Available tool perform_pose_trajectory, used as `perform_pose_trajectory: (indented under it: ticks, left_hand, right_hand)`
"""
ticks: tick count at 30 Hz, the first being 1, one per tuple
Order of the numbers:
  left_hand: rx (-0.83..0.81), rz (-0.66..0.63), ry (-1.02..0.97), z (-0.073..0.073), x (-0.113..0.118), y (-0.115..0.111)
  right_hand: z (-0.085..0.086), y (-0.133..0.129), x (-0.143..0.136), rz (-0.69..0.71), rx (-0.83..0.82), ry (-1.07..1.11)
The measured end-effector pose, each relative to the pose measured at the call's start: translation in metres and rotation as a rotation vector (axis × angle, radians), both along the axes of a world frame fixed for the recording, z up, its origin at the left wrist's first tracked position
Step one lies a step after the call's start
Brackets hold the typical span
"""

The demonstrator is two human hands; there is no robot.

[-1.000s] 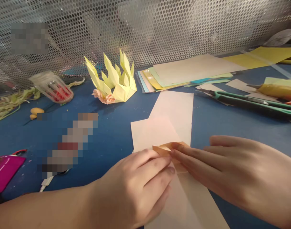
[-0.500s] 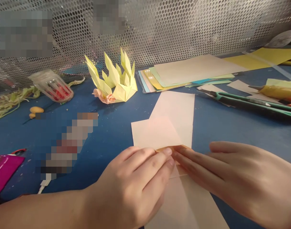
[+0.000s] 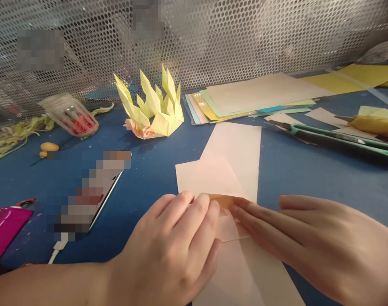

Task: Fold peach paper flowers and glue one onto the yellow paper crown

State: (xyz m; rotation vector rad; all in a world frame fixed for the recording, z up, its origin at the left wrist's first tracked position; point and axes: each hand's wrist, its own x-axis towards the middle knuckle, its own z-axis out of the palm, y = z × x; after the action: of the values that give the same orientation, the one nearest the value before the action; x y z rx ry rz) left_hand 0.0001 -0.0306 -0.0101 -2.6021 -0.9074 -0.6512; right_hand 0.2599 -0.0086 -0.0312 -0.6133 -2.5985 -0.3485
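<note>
Spanning the view, the blue table is serving as work surface, with a mesh panel standing behind, probably stopping things sliding off the back. A paper stack is lying along the panel, likely parked out of the hands' way. Pale sheets are overlapping under the work, maybe acting as backing. The left hand is arching palm-down, fingers half bent and together; the right hand is lying straighter, two fingers reaching out. Both are touching the pink paper with their fingertips; thumbs are hidden, so can't tell whether either is pinching or just pressing. The yellow crown is standing further back, presumably where nothing is knocking it. A green tool is lying to the right, tip pointing left, handy for the right hand I'd guess. A phone is lying at left, its cable trailing toward the left arm. A jar is holding red bits. The pink paper is sitting between the fingertips, over the sheets, far edge showing orange; contact from both sides is probably steadying that edge. Two yellow ovals are lying near the phone.
</note>
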Motion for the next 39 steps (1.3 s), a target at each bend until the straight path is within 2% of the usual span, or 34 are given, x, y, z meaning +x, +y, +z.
perform_pose_trajectory:
  ticks: [8,16,22,26,30,35,39]
  left_hand:
    - [-0.005,-0.025,-0.016,0.0,0.001,-0.001]
    - [-0.037,-0.074,-0.011,0.001,-0.001,-0.001]
    - [-0.004,-0.128,0.025,0.002,-0.003,0.0]
    - [0.09,-0.098,-0.019,0.002,-0.002,0.0]
    - [0.075,-0.127,0.031,-0.003,-0.003,-0.001]
    - [0.113,-0.109,-0.109,-0.018,-0.003,-0.003]
    - [0.129,-0.122,-0.08,-0.017,-0.002,-0.002]
  right_hand:
    - [0.012,-0.001,-0.001,0.058,0.014,-0.092]
    - [0.009,-0.005,0.0,0.053,-0.018,-0.09]
    - [0.014,-0.006,0.0,0.034,-0.01,-0.081]
    - [0.016,-0.006,0.0,0.053,0.05,-0.152]
    - [0.014,-0.007,-0.001,0.047,0.087,-0.147]
    - [0.011,-0.007,-0.003,0.036,0.087,-0.14]
    - [0.009,-0.007,-0.004,0.036,0.09,-0.08]
